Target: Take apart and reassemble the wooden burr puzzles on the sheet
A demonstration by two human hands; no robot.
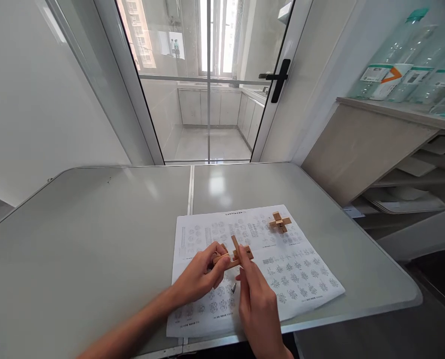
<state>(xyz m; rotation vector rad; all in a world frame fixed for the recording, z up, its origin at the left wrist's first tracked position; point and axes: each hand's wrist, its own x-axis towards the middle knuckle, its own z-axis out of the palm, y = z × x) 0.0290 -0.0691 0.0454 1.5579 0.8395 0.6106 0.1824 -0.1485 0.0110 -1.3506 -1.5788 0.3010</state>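
Both my hands meet over a printed sheet, holding a partly joined wooden burr puzzle (234,260) made of notched sticks. My left hand (202,271) pinches its left end between thumb and fingers. On the right side, my right hand (257,299) has its fingertips closed on the puzzle, by a thin stick (234,243) that slants up and away. Fingers hide part of the joints. Farther right on the sheet sits a second wooden burr puzzle (280,223), cross-shaped, with a dark mark on it. The paper sheet (300,296) carries rows of small line drawings.
The sheet lies on a grey table (95,239) with a metal seam (191,192) down its middle. A glass door (192,109) with a black handle (280,80) stands behind. At right, a shelf unit (375,134) bears several clear plastic bottles (394,65).
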